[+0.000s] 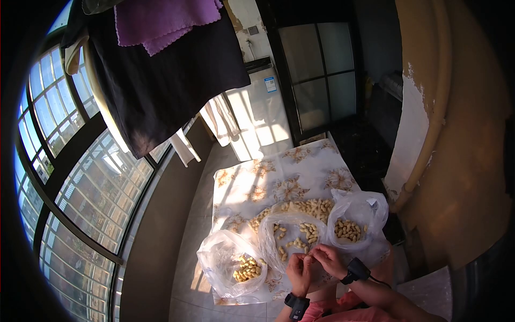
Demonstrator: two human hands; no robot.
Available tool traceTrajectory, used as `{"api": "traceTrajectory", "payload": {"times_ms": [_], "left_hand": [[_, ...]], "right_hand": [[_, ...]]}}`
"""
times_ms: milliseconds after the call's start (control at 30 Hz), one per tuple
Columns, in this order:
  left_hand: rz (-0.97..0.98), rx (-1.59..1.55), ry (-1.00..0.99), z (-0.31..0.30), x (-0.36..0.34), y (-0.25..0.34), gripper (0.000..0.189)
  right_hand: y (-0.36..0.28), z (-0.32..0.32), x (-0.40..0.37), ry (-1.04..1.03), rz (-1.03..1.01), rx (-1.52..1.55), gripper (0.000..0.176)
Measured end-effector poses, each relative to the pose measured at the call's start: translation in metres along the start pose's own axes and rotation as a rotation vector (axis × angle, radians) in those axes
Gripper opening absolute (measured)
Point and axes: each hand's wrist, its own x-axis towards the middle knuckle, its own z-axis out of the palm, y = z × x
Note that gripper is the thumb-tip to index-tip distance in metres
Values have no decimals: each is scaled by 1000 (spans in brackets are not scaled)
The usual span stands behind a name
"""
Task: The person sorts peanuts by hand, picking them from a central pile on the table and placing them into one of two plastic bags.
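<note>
My left hand (299, 272) and my right hand (329, 260) meet at the fingertips over the near edge of the table, in front of the middle bag. Both are closed in a pinch; what lies between the fingers is too small to make out. The middle clear plastic bag (266, 236) holds some peanuts (309, 232) in their shells. To the right, another plastic bag (374, 206) contains more peanuts (348, 231). A third bag (213, 248), at the left, has yellowish peanuts (247, 269) in it. Behind the bags lies a loose peanut pile (308, 207).
A flowered cloth covers the table (289, 166). Dark clothes (166, 80) and a purple cloth (161, 21) hang at the upper left, near barred windows (102, 188). A white appliance (257, 115) stands beyond the table; a wall with a pipe (437, 107) rises at the right.
</note>
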Motion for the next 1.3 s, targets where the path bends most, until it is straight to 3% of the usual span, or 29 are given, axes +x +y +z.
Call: {"api": "traceTrajectory", "payload": {"times_ms": [1300], "left_hand": [[3,-39,10,2,0,-5,20]], "right_hand": [[3,1,0,16,-17,-7,17]]}}
